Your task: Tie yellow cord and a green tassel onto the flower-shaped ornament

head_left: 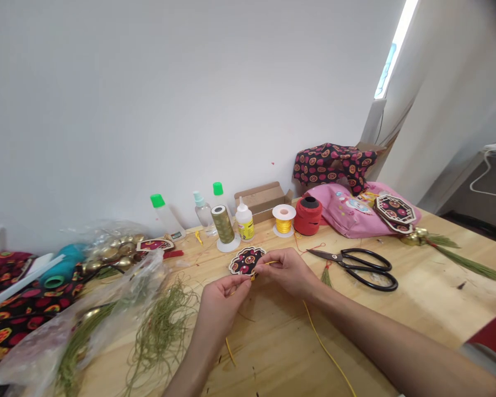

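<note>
A scalloped wooden ornament (247,260) with a dark patterned fabric face lies on the table at the centre. My left hand (226,295) pinches the yellow cord (324,347) close to the ornament's lower edge, where a small yellow knot shows. Just to the right, my right hand (287,270) has thumb and finger closed on the same cord at the ornament's rim. One end of the cord trails under my right forearm to the front; another short end hangs below my left hand.
Black-handled scissors (367,267) lie open right of my hands. Behind stand an olive thread cone (223,225), a glue bottle (244,219), a yellow cord spool (284,223) and red thread (308,216). Green loose threads (165,325) and a plastic bag (103,325) spread at left; a pink pouch (347,212) sits back right.
</note>
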`<state>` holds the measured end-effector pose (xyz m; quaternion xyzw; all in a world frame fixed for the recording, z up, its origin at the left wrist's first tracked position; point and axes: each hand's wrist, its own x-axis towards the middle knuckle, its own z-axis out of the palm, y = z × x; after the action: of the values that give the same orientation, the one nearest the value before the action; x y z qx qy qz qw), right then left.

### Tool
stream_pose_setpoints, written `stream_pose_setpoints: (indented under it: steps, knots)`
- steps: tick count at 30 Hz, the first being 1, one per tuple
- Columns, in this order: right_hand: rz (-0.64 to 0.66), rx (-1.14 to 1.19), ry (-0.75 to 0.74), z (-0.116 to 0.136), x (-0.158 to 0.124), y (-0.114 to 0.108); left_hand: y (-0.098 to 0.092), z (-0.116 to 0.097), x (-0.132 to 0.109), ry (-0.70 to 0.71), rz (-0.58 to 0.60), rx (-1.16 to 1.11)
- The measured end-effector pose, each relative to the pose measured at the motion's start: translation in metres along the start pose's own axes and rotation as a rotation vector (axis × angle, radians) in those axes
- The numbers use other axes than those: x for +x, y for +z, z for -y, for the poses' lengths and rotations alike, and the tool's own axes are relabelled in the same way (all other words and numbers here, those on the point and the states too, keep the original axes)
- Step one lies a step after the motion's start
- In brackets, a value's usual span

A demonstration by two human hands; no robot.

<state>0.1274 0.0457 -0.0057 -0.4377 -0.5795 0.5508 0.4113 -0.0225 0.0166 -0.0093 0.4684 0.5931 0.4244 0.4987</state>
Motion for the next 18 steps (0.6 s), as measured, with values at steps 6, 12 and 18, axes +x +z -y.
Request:
stream_pose_setpoints:
  steps: [6,12,18]
  knots:
    - [-0.034,0.116,0.016,-0.0007,0.0015,0.0017,-0.0004,0.0006,0.0003,0.015,0.008,0.030]
    - [-0.046,0.156,0.028,-0.0044,0.0016,0.0022,-0.0002,-0.0002,0.0011,0.022,0.033,0.044]
    - [-0.025,0.106,0.018,0.0002,0.0007,0.0014,0.0001,0.0011,0.0010,0.011,0.039,-0.016]
